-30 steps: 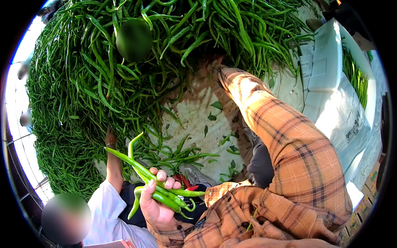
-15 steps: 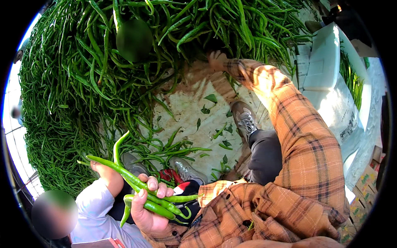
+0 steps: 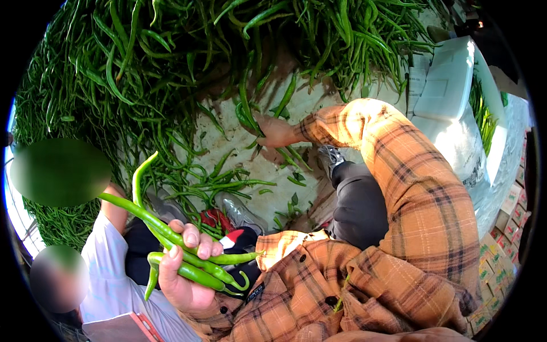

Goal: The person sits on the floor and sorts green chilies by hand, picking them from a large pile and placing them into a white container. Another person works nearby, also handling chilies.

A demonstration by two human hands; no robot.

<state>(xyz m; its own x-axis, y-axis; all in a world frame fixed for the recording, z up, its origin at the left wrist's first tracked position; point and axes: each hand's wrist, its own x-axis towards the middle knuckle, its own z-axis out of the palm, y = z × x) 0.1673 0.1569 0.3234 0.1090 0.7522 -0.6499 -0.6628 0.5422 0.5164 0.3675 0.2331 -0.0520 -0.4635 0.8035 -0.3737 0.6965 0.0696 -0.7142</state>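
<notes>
peppers (image 3: 202, 264) are clamped by the left hand (image 3: 181, 288), lower left, while the right hand (image 3: 276, 131), now out of the heap (image 3: 182, 57), grips more at upper centre, seemingly loading both.

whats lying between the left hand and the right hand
In the head view, from the left hand toward the right hand: a red item, a grey shoe beside it, then loose green peppers on a pale sheet.

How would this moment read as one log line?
left grip: holding several green peppers; right grip: at other peppers; ahead: large pepper pile; far right: white box
</notes>
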